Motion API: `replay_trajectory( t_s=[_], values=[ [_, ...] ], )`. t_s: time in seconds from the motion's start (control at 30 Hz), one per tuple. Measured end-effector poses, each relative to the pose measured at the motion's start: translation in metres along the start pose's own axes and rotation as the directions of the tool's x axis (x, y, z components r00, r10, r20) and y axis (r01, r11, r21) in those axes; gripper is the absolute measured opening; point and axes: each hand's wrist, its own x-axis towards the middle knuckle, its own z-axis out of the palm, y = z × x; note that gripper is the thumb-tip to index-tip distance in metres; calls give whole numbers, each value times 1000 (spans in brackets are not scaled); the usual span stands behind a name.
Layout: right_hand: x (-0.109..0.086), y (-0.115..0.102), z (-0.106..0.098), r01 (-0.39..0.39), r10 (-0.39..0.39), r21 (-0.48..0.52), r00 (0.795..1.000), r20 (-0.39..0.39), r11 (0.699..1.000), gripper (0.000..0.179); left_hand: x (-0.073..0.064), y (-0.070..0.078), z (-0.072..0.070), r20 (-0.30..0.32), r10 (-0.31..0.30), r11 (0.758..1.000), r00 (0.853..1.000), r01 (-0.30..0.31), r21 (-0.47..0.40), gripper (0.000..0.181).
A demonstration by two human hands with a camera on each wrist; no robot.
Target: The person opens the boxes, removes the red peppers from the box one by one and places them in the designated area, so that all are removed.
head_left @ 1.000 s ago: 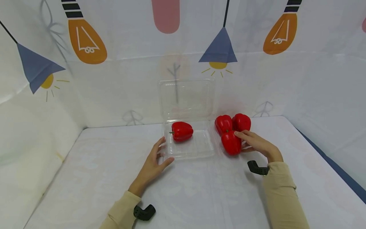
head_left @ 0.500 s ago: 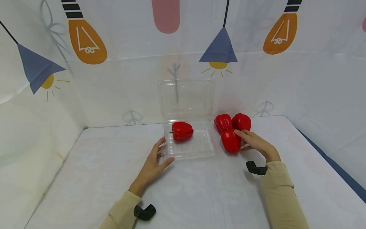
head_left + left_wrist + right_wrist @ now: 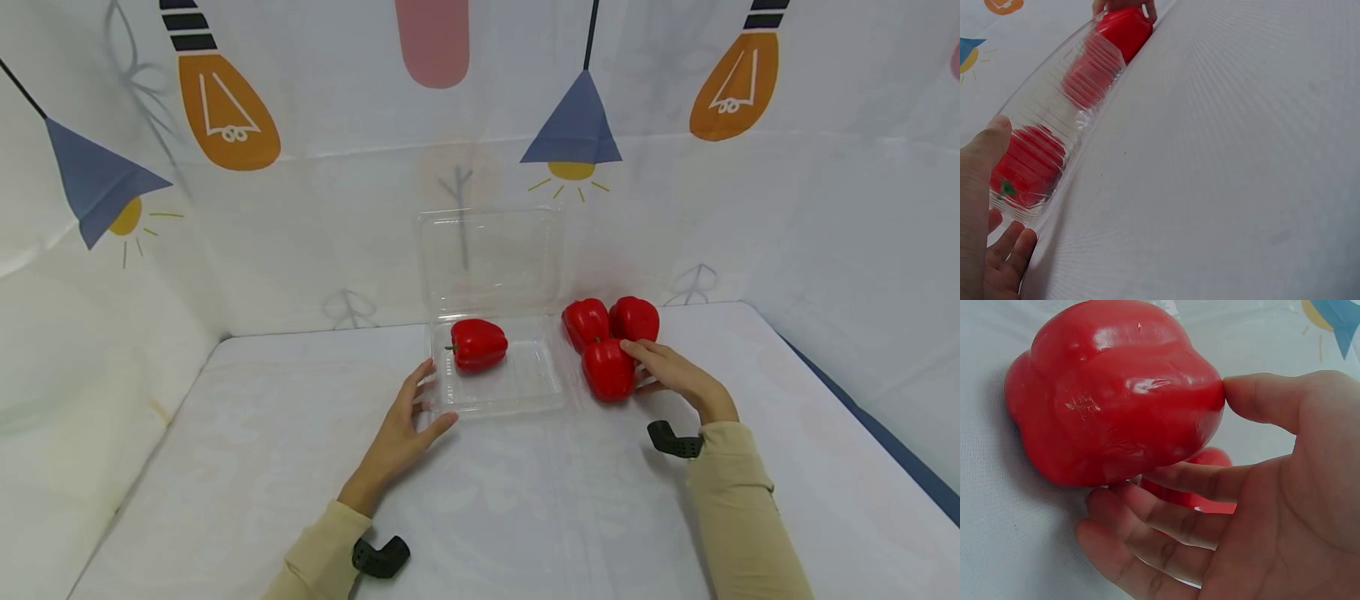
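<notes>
My right hand [image 3: 671, 371] holds a red bell pepper [image 3: 609, 370] on the table, right of a clear plastic clamshell box [image 3: 525, 406]. In the right wrist view, the thumb meets one end of this pepper and the fingers reach along its underside. Two other red bell peppers, one on the left [image 3: 586, 323] and one on the right [image 3: 636, 319], lie just behind it. Inside the box, toward its left, another red bell pepper [image 3: 478, 345] rests on its side, green stem leftward. My left hand [image 3: 397, 433] spans the box's front left corner, fingers spread and relaxed.
The box's transparent lid [image 3: 491, 260] stands raised at the back, near the white printed curtain [image 3: 337, 225]. A white cloth covers the table [image 3: 480, 508]. Dark wrist devices sit at the left cuff [image 3: 380, 557] and right cuff [image 3: 675, 440].
My right hand and its pepper have shifted slightly, first away from me and leftward, then a little back to the right. The left hand and the box stay in place.
</notes>
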Motion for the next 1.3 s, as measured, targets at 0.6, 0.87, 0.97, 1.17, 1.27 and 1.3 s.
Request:
replay_trajectory(
  t_s=[0.6,0.87,0.97,1.17,1.27,1.3],
  values=[
    [0,-2,0,-12,12,-14,1000,-12,1000,69,-2,1,-1,-1,-12,1000,1000,12,-8,82],
    [-3,-6,1,19,-20,-33,1000,-20,999,69,-1,2,0,3,-13,1000,1000,13,-8,82],
    [-4,-5,0,16,-17,-38,1000,-23,999,69,-1,0,0,0,-12,1000,1000,12,-10,82],
    [-5,-3,-2,28,-31,-64,998,-47,998,69,-2,-2,1,-2,5,1000,1000,-5,-16,82],
    [-5,-2,-3,44,-50,-77,996,-70,996,68,-2,-2,1,-5,11,1000,1000,-11,-12,82],
    [-6,-2,-3,50,-56,-83,995,-79,995,68,-2,-2,1,-5,14,1000,1000,-14,-10,81]
  ],
)
